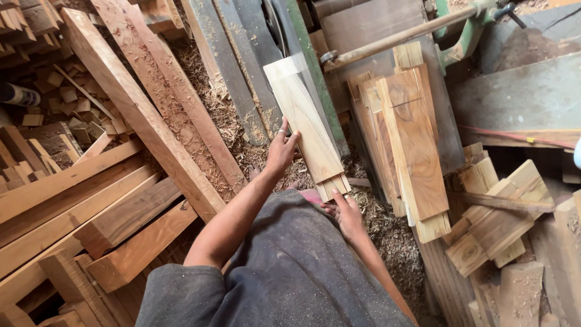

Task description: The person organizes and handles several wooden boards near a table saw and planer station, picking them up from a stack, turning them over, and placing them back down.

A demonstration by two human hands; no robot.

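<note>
The left hand (281, 148) presses its fingers flat against the left edge of a small stack of pale, rectangular wooden boards (305, 124), the thumb tucked out of sight behind the wood, so how far it wraps around cannot be told. The right hand (346, 213) sits at the stack's near end, fingers curled up under the bottom boards; its palm is turned away and the grip itself is hidden. The stack slants away from both hands, its far end blurred against a grey-green machine table (315, 66). How many boards it holds is hard to count; only the stepped near ends show. Just right of the right hand lies a pile of reddish-brown grained planks (417, 151), partly overlapping. Left of the left hand, long rough timber beams (136, 109) run across a floor thick with sawdust and shavings (233, 130). The person's grey garment (290, 272) covers the lower view.
</note>
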